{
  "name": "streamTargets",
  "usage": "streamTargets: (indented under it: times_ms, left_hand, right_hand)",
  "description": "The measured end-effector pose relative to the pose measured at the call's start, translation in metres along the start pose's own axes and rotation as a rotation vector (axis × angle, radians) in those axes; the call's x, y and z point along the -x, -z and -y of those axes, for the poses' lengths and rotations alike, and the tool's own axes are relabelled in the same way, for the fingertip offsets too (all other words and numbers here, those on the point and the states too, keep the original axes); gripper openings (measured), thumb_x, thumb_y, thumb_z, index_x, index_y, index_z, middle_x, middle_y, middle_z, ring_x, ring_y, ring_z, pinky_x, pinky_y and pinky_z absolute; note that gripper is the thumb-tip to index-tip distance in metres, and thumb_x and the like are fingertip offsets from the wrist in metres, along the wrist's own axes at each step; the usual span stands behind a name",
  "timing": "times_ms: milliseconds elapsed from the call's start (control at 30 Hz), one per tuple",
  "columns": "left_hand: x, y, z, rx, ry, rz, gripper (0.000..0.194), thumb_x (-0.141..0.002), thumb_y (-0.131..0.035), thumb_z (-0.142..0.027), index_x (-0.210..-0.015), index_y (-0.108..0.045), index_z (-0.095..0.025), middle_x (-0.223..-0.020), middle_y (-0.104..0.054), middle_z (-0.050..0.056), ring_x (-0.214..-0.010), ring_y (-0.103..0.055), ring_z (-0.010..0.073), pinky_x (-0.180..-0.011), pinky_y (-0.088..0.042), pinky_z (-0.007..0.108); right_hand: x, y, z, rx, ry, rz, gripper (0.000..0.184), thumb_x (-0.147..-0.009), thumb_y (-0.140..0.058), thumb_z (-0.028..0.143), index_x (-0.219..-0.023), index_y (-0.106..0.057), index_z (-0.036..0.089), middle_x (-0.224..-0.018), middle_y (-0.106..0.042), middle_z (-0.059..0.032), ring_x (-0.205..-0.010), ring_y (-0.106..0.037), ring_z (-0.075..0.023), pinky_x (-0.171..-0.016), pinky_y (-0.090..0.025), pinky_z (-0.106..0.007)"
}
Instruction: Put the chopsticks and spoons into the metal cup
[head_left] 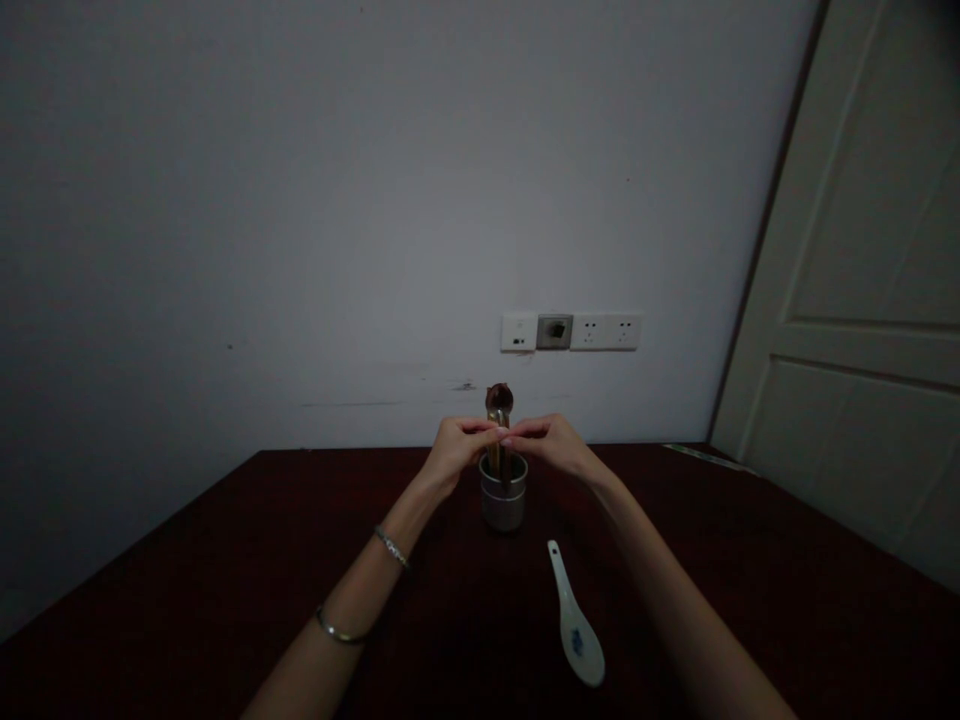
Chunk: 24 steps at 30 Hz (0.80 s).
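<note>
A grey ribbed cup (503,504) stands upright near the back of the dark red table. Thin brown and tan utensils (495,460) rise from it in a bundle, topped by a round brown head (499,397) with two small ear-like bumps. My left hand (461,446) pinches at the bundle from the left, just above the rim. From the right, my right hand (551,440) does likewise, its fingertips meeting the left ones in front of the utensils. Exactly which pieces the fingers grip is hidden. A white soup spoon (577,628) with a blue mark lies nearer me, between my forearms.
The table (225,570) runs back to a pale wall (337,220). Sockets and switch plates (604,332) are set in the wall behind the cup. A panelled door (862,300) stands at the right, with a light strip (709,458) along the table edge there.
</note>
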<state>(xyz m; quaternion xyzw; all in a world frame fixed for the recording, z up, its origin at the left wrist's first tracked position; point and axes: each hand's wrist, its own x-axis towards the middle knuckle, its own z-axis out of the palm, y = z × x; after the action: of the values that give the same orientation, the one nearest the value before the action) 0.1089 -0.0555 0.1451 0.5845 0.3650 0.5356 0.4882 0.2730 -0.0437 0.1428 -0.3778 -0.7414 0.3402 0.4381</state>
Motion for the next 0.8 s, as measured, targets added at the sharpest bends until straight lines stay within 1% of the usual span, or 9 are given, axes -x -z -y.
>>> streamTargets:
  times_ms: [133, 233, 333, 433, 500, 567, 667, 733, 800]
  left_hand:
    - [0.0, 0.002, 0.001, -0.012, -0.006, 0.016, 0.04, -0.055, -0.076, -0.038, -0.084, -0.068, -0.01, -0.051, -0.044, -0.006, -0.04, -0.03, 0.002, -0.041, -0.018, 0.019]
    - [-0.001, 0.01, -0.002, -0.085, -0.009, 0.035, 0.054, -0.057, -0.074, -0.041, -0.101, -0.065, -0.012, -0.055, -0.045, -0.006, -0.041, -0.029, 0.0024, -0.042, -0.017, 0.02]
    - [-0.008, 0.026, -0.002, -0.286, -0.053, -0.019, 0.052, -0.058, -0.072, -0.042, -0.101, -0.065, -0.012, -0.059, -0.047, -0.005, -0.044, -0.033, 0.0044, -0.044, -0.023, 0.021]
    - [-0.018, 0.045, 0.004, -0.581, -0.161, -0.176, 0.048, -0.054, -0.073, -0.04, -0.094, -0.067, -0.012, -0.066, -0.051, -0.001, -0.055, -0.043, 0.0094, -0.053, -0.033, 0.023]
    - [-0.024, 0.058, 0.012, -0.721, -0.159, -0.182, 0.055, -0.051, -0.074, -0.041, -0.097, -0.066, -0.012, -0.073, -0.056, 0.002, -0.064, -0.05, 0.0142, -0.06, -0.037, 0.026]
    - [-0.028, 0.069, 0.024, -0.757, -0.069, -0.054, 0.068, -0.047, -0.077, -0.043, -0.105, -0.062, -0.011, -0.084, -0.061, 0.008, -0.074, -0.056, 0.0199, -0.067, -0.041, 0.03]
    - [-0.031, 0.079, 0.046, -0.678, 0.06, 0.187, 0.082, -0.042, -0.081, -0.039, -0.115, -0.056, -0.011, -0.106, -0.06, 0.016, -0.095, -0.057, 0.0282, -0.079, -0.042, 0.034]
    - [-0.031, 0.079, 0.06, -0.589, 0.083, 0.309, 0.084, -0.042, -0.082, -0.035, -0.118, -0.054, -0.012, -0.117, -0.056, 0.018, -0.106, -0.053, 0.0305, -0.087, -0.04, 0.037]
    - [-0.03, 0.073, 0.073, -0.479, 0.084, 0.419, 0.082, -0.046, -0.082, -0.032, -0.12, -0.052, -0.013, -0.121, -0.054, 0.019, -0.11, -0.051, 0.03, -0.091, -0.038, 0.04]
  right_hand:
    - [-0.001, -0.002, -0.003, -0.035, -0.005, -0.031, 0.029, -0.062, -0.069, 0.04, -0.076, -0.073, 0.014, -0.072, -0.07, -0.0049, -0.066, -0.059, -0.0156, -0.064, -0.043, -0.028]
    - [-0.003, -0.001, -0.009, -0.068, -0.025, -0.083, 0.031, -0.061, -0.069, 0.042, -0.075, -0.073, 0.014, -0.071, -0.069, -0.0053, -0.066, -0.059, -0.0159, -0.063, -0.044, -0.029]
    - [-0.007, 0.003, -0.019, -0.093, -0.072, -0.212, 0.034, -0.057, -0.071, 0.044, -0.074, -0.073, 0.014, -0.075, -0.07, -0.0067, -0.069, -0.06, -0.0172, -0.063, -0.045, -0.03]
    - [-0.014, 0.009, -0.028, -0.11, -0.127, -0.35, 0.038, -0.053, -0.073, 0.045, -0.075, -0.072, 0.014, -0.078, -0.07, -0.0076, -0.072, -0.06, -0.0184, -0.064, -0.045, -0.03]
    - [-0.02, 0.009, -0.035, -0.115, -0.149, -0.385, 0.04, -0.052, -0.073, 0.046, -0.076, -0.072, 0.014, -0.079, -0.07, -0.0076, -0.075, -0.06, -0.0191, -0.065, -0.045, -0.03]
    - [-0.025, 0.007, -0.043, -0.102, -0.139, -0.386, 0.04, -0.051, -0.073, 0.047, -0.074, -0.072, 0.015, -0.079, -0.07, -0.0071, -0.077, -0.06, -0.0198, -0.069, -0.045, -0.031]
    - [-0.03, 0.0, -0.059, -0.076, -0.123, -0.363, 0.038, -0.05, -0.073, 0.048, -0.069, -0.071, 0.015, -0.079, -0.07, -0.0061, -0.08, -0.061, -0.0203, -0.074, -0.045, -0.032]
    - [-0.031, -0.007, -0.07, -0.108, -0.156, -0.331, 0.039, -0.049, -0.073, 0.048, -0.07, -0.072, 0.015, -0.078, -0.07, -0.0065, -0.079, -0.062, -0.0204, -0.074, -0.046, -0.032]
    - [-0.03, -0.014, -0.08, -0.158, -0.206, -0.309, 0.04, -0.048, -0.074, 0.046, -0.071, -0.072, 0.014, -0.075, -0.071, -0.0075, -0.075, -0.064, -0.0207, -0.073, -0.047, -0.033]
